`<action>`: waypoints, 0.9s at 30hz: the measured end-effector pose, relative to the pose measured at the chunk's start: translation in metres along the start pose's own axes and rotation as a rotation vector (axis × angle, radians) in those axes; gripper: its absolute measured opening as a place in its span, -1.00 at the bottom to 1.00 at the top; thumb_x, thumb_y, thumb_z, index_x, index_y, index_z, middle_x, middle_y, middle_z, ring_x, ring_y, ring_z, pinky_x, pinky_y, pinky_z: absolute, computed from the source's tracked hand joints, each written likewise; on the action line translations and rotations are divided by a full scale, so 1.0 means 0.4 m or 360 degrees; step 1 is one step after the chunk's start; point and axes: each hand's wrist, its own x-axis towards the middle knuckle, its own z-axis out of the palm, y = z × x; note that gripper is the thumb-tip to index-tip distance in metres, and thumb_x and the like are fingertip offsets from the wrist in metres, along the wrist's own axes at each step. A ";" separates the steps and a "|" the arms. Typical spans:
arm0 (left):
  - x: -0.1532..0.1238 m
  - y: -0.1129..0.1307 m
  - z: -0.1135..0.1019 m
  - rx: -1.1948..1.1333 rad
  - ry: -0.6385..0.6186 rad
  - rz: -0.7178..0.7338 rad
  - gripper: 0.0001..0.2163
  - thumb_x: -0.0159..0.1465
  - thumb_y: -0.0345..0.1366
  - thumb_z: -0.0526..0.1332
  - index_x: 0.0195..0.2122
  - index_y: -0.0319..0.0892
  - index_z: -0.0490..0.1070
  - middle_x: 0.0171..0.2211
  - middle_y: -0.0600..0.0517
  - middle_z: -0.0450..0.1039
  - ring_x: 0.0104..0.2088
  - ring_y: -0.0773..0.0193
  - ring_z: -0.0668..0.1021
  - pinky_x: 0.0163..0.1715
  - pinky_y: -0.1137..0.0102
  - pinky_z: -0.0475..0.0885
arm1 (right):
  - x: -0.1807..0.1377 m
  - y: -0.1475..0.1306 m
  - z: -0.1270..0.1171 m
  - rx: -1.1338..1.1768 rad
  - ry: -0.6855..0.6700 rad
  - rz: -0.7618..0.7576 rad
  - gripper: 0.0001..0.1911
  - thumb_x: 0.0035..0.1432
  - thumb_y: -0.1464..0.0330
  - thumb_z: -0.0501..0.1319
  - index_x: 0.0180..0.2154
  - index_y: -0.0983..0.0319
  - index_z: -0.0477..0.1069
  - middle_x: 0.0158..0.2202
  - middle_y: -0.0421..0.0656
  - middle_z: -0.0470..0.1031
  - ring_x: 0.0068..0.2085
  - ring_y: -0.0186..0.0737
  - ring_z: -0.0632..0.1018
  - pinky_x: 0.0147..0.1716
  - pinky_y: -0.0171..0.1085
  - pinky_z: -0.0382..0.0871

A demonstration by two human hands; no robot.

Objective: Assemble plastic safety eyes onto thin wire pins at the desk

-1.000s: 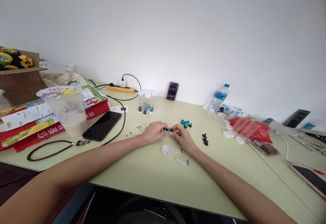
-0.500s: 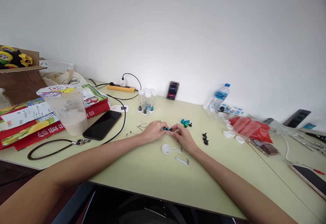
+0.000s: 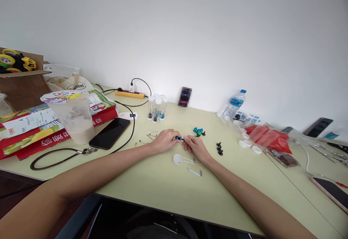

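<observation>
My left hand (image 3: 164, 141) and my right hand (image 3: 197, 147) meet near the middle of the pale green table (image 3: 163, 184). Together their fingertips pinch a small blue and black part (image 3: 178, 138). A white round cap (image 3: 177, 159) and two bent metal keys (image 3: 194, 172) lie just in front of my hands. Behind my right hand sits a cluster of teal and green small parts (image 3: 198, 131). A few black small parts (image 3: 219, 148) rest to the right.
Clear vials with white caps (image 3: 155, 108) stand behind my hands. A black phone (image 3: 109, 133), a plastic cup (image 3: 74, 116), red booklets (image 3: 40, 130) and a cardboard box (image 3: 19, 83) fill the left. A water bottle (image 3: 233, 103), red bags (image 3: 268, 137) and another phone (image 3: 330, 189) lie right.
My hands stay together on the small blue part with only tiny finger shifts. The view has drifted slightly.
</observation>
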 end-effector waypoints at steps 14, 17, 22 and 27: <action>0.001 0.001 -0.002 -0.0118 0.0010 0.0003 -0.86 0.19 -0.29 0.14 -0.28 -0.16 0.44 -0.40 0.05 0.44 -0.40 0.34 0.44 -0.41 0.48 0.29 | -0.002 0.002 0.003 0.0097 0.0035 0.0001 -0.70 0.11 0.12 0.07 -0.41 0.23 0.33 -0.49 -0.23 0.41 -0.66 -0.44 0.27 -0.65 -0.38 0.13; 0.001 0.002 -0.004 -0.0116 0.0000 -0.0016 -0.86 0.19 -0.30 0.13 -0.28 -0.15 0.45 -0.39 0.06 0.44 -0.40 0.33 0.43 -0.42 0.48 0.28 | -0.003 -0.002 0.003 0.0098 0.0107 -0.0026 -0.75 0.05 0.16 0.13 -0.35 0.21 0.33 -0.42 -0.24 0.41 -0.64 -0.45 0.28 -0.64 -0.38 0.15; 0.000 0.003 -0.003 -0.0140 0.0014 0.0012 -0.86 0.20 -0.30 0.13 -0.28 -0.16 0.44 -0.39 0.05 0.44 -0.39 0.34 0.44 -0.40 0.48 0.29 | -0.003 -0.004 0.004 0.0033 -0.0022 0.0042 -0.57 0.18 0.07 -0.06 -0.48 0.24 0.32 -0.60 -0.23 0.36 -0.63 -0.39 0.28 -0.62 -0.36 0.15; 0.001 0.004 -0.005 -0.0116 -0.0001 -0.0015 -0.86 0.18 -0.29 0.15 -0.28 -0.16 0.45 -0.41 0.05 0.43 -0.40 0.33 0.43 -0.42 0.48 0.28 | -0.004 -0.003 0.004 0.0055 0.0094 -0.0031 -0.72 0.06 0.12 0.13 -0.35 0.20 0.29 -0.41 -0.23 0.38 -0.61 -0.42 0.29 -0.63 -0.37 0.17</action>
